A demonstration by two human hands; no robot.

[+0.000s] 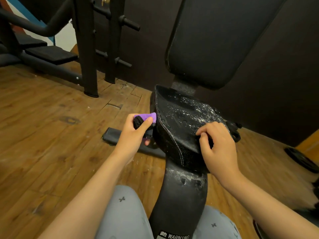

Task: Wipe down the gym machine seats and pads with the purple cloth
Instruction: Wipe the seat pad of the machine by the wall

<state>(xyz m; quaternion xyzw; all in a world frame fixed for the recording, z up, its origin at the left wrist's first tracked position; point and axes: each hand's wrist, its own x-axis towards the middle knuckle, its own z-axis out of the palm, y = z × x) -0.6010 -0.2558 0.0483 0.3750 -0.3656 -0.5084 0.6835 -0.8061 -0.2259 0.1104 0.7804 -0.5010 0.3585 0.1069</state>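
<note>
**Left grip holds the purple cloth at the seat's left rim, with the wet top lying to its right.**

The left grip (136, 133) is closed round the bunched purple cloth (148, 116), thumb laid over it, and the cloth touches the left rim of the seat (179, 118). From there the droplet-covered top lies to the right and slightly away. The seat's long axis runs from its narrow near nose toward the back pad (215, 40) standing behind it, so the coming wipe probably sweeps rightward across that axis. The left forearm reaches in from the lower left, wrist roughly straight. The right grip (219, 145) has its fingers curled on the seat's near-right edge, apparently steadying it. It is nearer the wet patch but carries no cloth.
</note>
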